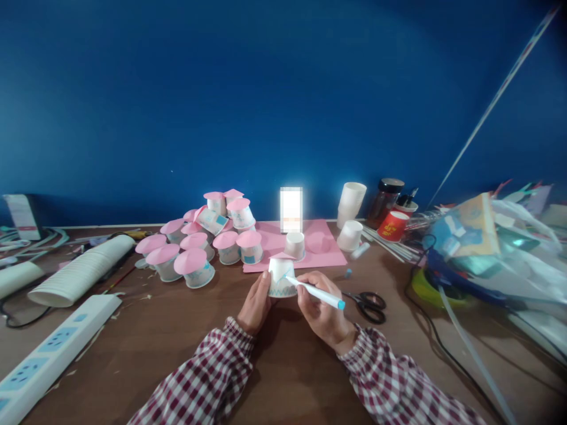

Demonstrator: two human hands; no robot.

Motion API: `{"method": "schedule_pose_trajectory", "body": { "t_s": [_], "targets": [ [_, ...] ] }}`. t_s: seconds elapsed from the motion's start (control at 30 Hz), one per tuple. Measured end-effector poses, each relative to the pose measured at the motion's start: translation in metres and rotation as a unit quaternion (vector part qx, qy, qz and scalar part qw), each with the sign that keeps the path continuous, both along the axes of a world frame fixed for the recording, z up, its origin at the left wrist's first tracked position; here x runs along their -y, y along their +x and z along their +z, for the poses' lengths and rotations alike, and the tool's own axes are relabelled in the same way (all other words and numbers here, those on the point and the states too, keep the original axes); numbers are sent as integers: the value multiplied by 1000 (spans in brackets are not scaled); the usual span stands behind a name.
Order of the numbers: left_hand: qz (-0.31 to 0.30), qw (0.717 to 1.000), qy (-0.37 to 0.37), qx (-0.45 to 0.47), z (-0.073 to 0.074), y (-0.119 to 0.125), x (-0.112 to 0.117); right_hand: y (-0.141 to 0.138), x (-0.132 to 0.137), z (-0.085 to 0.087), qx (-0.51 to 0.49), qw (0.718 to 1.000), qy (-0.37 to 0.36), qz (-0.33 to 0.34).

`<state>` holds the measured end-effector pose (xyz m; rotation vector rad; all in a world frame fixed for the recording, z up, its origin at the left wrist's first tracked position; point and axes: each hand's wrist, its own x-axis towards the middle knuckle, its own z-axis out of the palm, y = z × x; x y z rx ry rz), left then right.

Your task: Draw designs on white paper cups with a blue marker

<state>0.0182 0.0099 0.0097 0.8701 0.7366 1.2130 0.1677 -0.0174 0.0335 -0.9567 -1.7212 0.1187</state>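
My left hand (pixel 256 304) grips the left side of an upturned white paper cup (pixel 279 278), fingers closed against its wall. A blue zigzag line runs along the cup's lower rim, with more blue strokes above it. In my right hand (pixel 322 310) is a white marker (pixel 319 293) with a blue end, its tip at the cup's side. Just behind stands another white paper cup (pixel 295 247) on a pink paper sheet (pixel 325 242). A small blue marker cap (pixel 348 273) lies to the right of the sheet.
Several decorated cups with pink cone tops (pixel 194 268) cluster at left. Black scissors (pixel 371 307) lie right of my hand. Further right are a red cup (pixel 393 226), a jar (pixel 387 200) and a cluttered basin (pixel 460 277). A power strip (pixel 62 336) and stacked cups (pixel 84 271) lie left.
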Motion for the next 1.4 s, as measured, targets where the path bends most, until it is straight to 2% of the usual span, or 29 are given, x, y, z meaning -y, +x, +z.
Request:
{"method": "schedule_pose_trajectory", "body": {
  "t_s": [0.5, 0.83, 1.13, 1.4],
  "targets": [
    [5, 1000, -8, -21, 0, 0, 1, 0, 1, 1, 14, 1000, 22, 1],
    [-1, 1000, -8, 3, 1, 1, 0, 0, 0, -2, 4, 1000, -3, -4],
    [5, 1000, 1, -17, -4, -1, -2, 2, -1, 0, -4, 1000, -12, -14],
    [-10, 1000, 2, -4, 0, 0, 0, 1, -1, -1, -9, 1000, -14, -9]
  ]
}}
